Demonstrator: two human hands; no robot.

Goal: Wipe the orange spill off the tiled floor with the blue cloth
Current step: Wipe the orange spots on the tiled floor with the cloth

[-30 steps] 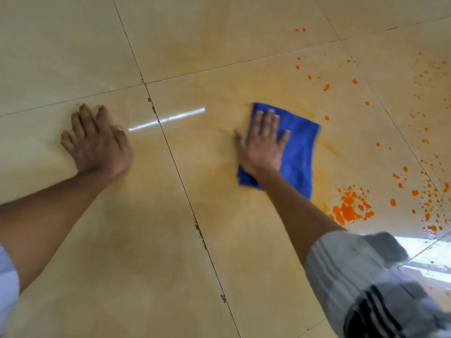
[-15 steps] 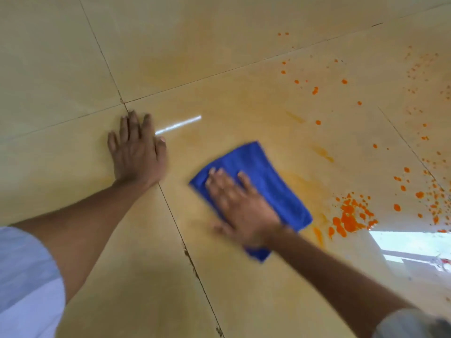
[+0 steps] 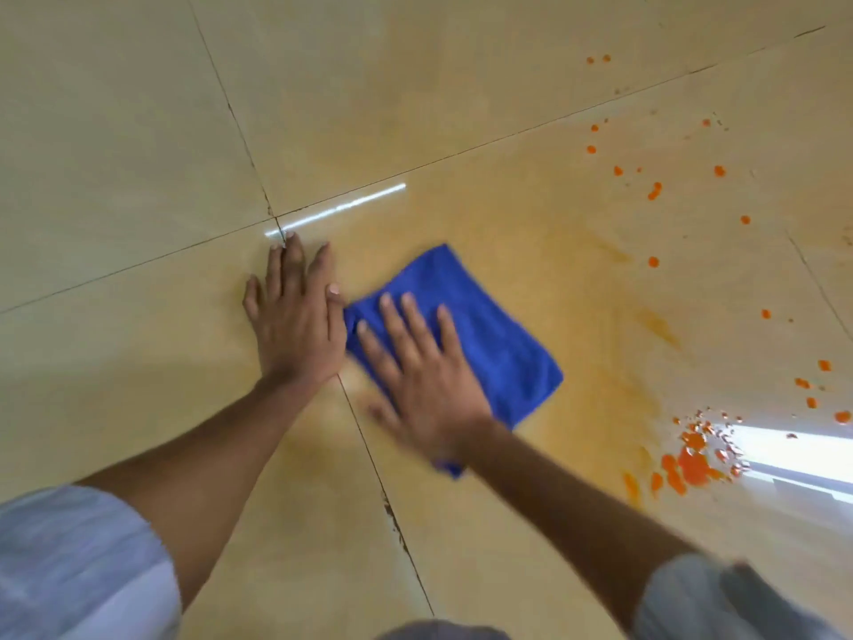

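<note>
Your right hand (image 3: 424, 376) lies flat on the blue cloth (image 3: 484, 344), fingers straight and spread, pressing it to the tiled floor (image 3: 138, 131) without curling round it; its near edge is blurred. The cloth sits on the tile just right of the grout cross, its left corner touching the thumb side of your left hand (image 3: 295, 316). That hand is released too, palm down on the floor with fingers straight, fingertips at the grout cross. The orange spill (image 3: 687, 464) lies well to the right of the cloth, densest near the floor's lower right by a bright reflection, with scattered drops running up toward the upper right. Pale orange smears tint the tile between cloth and drops.
</note>
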